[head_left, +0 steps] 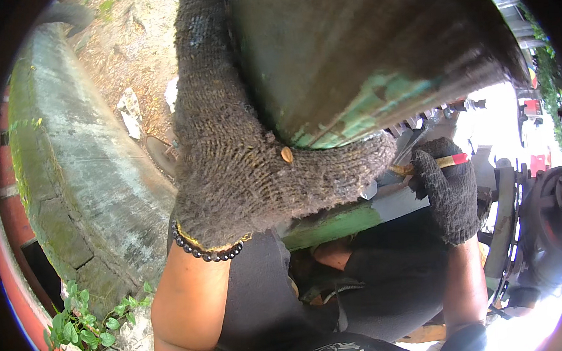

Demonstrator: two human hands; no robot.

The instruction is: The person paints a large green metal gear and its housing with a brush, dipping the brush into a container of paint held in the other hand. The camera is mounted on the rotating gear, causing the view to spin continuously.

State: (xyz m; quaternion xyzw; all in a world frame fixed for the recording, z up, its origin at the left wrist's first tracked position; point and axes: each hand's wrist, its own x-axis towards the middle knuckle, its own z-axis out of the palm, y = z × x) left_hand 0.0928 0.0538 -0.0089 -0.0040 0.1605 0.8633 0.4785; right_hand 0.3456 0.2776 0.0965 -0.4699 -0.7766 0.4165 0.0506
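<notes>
My left hand [248,158], in a worn grey-brown knitted glove, is close to the camera. Its fingers run up the left side of a large dark metal part [363,48] with worn green paint, and its thumb lies along the lower edge, gripping the corner. A small orange-brown flake [287,154] sticks to the glove. Lower right, my right hand [452,194], in a dark knitted glove, is closed round a thin brush [452,160] with a red-tipped handle. The brush's other end points left beneath the metal part; its bristles are hard to make out.
A mossy concrete wall [93,155] curves along the left, with a leafy plant [78,336] at its foot. Below the hands lies a green-painted surface [335,223] near my dark-trousered legs [256,293]. Black machinery [548,223] stands at the right. Brown ground [138,49] shows at upper left.
</notes>
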